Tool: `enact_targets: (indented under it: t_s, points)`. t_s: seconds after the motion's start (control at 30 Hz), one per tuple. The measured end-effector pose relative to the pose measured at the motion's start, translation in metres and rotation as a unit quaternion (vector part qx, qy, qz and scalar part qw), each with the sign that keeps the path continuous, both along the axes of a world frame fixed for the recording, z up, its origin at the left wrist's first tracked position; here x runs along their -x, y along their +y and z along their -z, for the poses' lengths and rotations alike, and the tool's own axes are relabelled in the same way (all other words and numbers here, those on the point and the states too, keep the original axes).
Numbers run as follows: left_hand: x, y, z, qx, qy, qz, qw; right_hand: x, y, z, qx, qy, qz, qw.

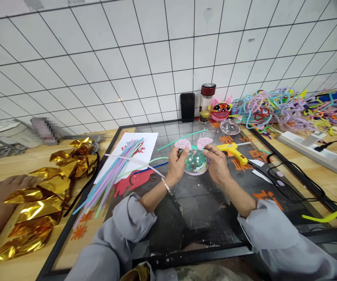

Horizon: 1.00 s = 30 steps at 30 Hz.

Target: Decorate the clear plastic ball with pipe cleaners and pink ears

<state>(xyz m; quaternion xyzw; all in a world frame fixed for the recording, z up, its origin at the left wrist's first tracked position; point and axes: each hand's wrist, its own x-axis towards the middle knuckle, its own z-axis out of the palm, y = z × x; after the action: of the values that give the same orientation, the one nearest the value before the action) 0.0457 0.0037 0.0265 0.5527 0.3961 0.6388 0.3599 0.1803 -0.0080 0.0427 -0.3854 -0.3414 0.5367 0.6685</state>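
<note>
My left hand [178, 163] pinches a ribbed lilac disc [182, 144] that looks coiled from pipe cleaner. Between the fingers of my right hand [217, 163] is a matching lilac disc [205, 143]. Both discs sit at the upper left and upper right of a clear plastic ball [197, 164] with green inside. Whether they are fixed to the ball, I cannot tell. Just right of my right hand lies a yellow hot glue gun [235, 151]. Lilac, blue and green pipe cleaners [114, 171] lie across white paper [145, 143] on the left.
At the back stand a phone [187, 107], a tea bottle [207, 103] and a clear half-shell [229, 127]. Tangled pipe cleaners [285, 107], a power strip [314, 151] and black cords [294, 168] are at right. Gold foil [45, 195] lies left, beside another person's arm [1, 203].
</note>
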Motion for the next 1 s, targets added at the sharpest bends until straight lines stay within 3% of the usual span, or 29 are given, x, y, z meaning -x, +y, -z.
enact_targets:
  t_s: [1.0]
  points:
    - [-0.0024, -0.0024, -0.0013, 0.007, 0.001, -0.029, 1.000, 0.0050, 0.0037, 0.0025, -0.039, -0.081, 0.053, 0.995]
